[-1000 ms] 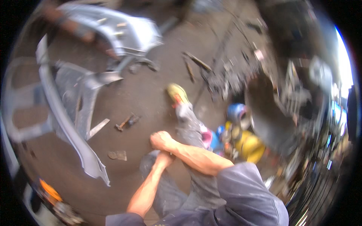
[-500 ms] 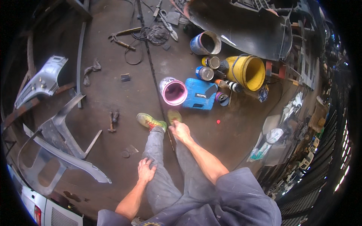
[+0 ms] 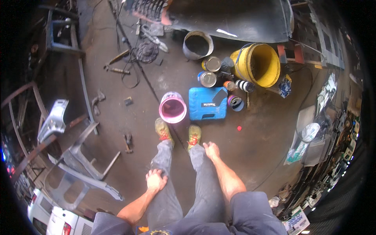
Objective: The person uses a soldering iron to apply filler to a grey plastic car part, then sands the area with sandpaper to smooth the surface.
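Whereas the right hand partly covered the right shoe half a second ago, it now hangs loosely curled on the body side of the blue case, contents impossible to tell. The left hand rests splayed on the trousers, leaving the pink bucket, just left of the case, untouched

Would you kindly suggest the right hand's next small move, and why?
I'd perhaps reach the right hand forward to the blue case: it lies just beyond the right shoe, while the left hand rests on the left leg.
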The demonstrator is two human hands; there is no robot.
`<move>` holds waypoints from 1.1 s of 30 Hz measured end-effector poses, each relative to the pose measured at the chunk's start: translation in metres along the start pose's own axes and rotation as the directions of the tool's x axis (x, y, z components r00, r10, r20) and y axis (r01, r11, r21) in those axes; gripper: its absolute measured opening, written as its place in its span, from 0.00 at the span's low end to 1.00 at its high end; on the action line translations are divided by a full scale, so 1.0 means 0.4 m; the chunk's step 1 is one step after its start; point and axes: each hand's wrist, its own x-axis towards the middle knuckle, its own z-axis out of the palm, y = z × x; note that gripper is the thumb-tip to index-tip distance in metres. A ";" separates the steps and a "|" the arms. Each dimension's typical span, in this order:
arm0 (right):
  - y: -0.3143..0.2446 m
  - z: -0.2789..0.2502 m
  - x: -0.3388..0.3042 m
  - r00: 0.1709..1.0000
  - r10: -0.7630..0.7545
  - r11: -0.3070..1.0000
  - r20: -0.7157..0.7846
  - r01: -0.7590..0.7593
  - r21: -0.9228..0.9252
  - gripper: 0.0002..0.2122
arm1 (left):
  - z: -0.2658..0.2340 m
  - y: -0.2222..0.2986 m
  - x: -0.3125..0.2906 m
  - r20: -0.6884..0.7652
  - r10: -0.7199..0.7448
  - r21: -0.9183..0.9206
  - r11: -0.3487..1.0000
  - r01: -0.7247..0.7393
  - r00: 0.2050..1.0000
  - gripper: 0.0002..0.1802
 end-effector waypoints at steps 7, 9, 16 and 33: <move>-0.167 -0.088 0.170 0.954 -0.069 0.983 -0.292 0.115 0.144 0.33 | -0.179 0.029 0.079 0.088 -0.032 0.156 0.988 0.018 0.996 0.26; -0.232 -0.143 0.260 0.927 -0.139 0.985 -0.348 0.166 0.048 0.35 | -0.334 0.155 0.117 -0.097 0.109 0.372 0.926 -0.065 0.989 0.24; -0.411 -0.270 0.571 0.837 -0.122 0.992 -0.533 0.124 -0.032 0.45 | -0.487 0.446 0.617 -0.390 0.346 -0.172 0.883 -0.437 0.853 0.24; -0.479 -0.250 0.735 0.775 0.040 0.978 -0.631 0.097 0.182 0.37 | -0.351 1.029 1.287 -0.114 0.726 0.642 0.575 -0.507 0.678 0.41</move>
